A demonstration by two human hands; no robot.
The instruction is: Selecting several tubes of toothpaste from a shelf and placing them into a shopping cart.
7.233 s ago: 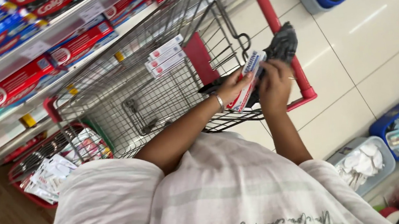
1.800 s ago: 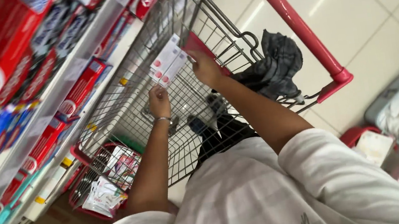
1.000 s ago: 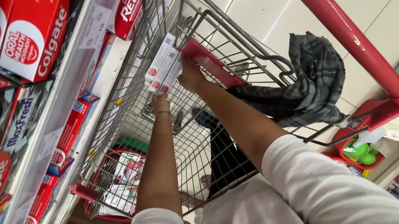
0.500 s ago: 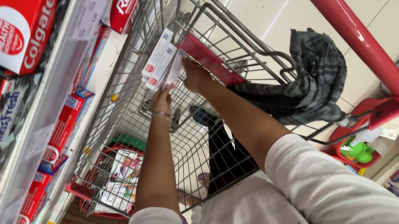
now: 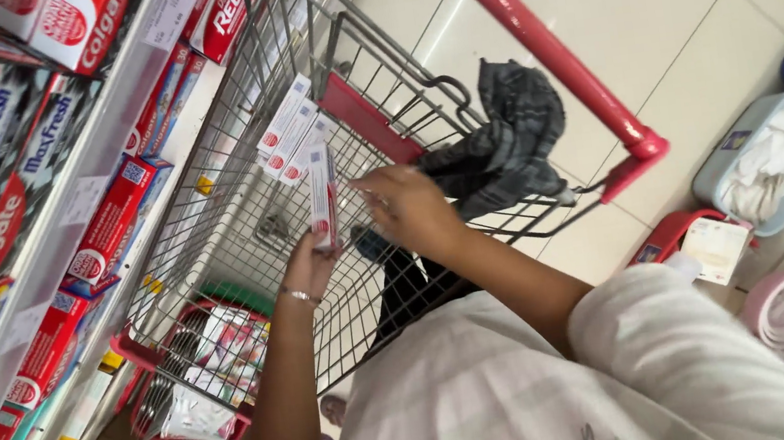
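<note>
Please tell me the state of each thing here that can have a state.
left hand: shut on white box, held upright
right hand: open, empty
shopping cart: holds white boxes
dark cloth: draped over the cart's rail
red basket: filled

Shelf [image 5: 61, 233] left of cart [image 5: 241, 220], boxes [image 5: 290, 137] in cart — cloth [image 5: 508, 139] on its seat, tubs [image 5: 742, 194] right.
</note>
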